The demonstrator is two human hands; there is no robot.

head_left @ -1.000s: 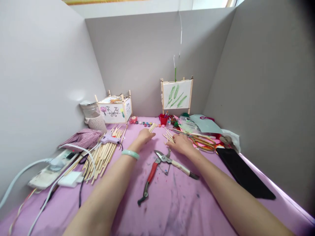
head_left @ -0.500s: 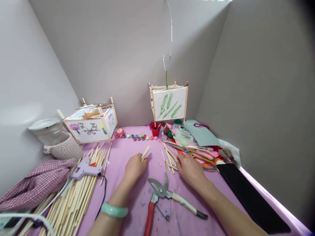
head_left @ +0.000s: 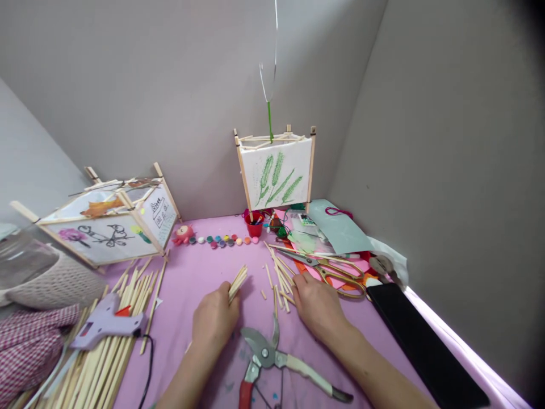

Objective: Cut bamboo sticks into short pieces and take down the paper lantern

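Note:
My left hand [head_left: 215,318] is closed around a small bundle of short wooden sticks [head_left: 238,282], their ends poking up past the fingers. On the right, my right hand [head_left: 317,301] has its fingers pressed together at the edge of a loose pile of thin wooden sticks [head_left: 281,271]; its fingertips touch the pile, and what they pinch is too small to tell. Garden shears [head_left: 266,353] with one red and one white handle lie open between my forearms, below the pile.
Scissors [head_left: 336,272] and a black flat object [head_left: 426,346] lie at right. A glue gun [head_left: 108,324] rests on long sticks [head_left: 100,369] at left. A paper lantern [head_left: 110,233] stands behind; another [head_left: 276,176] hangs above a red cup [head_left: 254,227] near paint pots [head_left: 223,241].
The view has shifted, moving most things left. More sticks show in my left hand, which is nearer me. My right hand remains at the pile.

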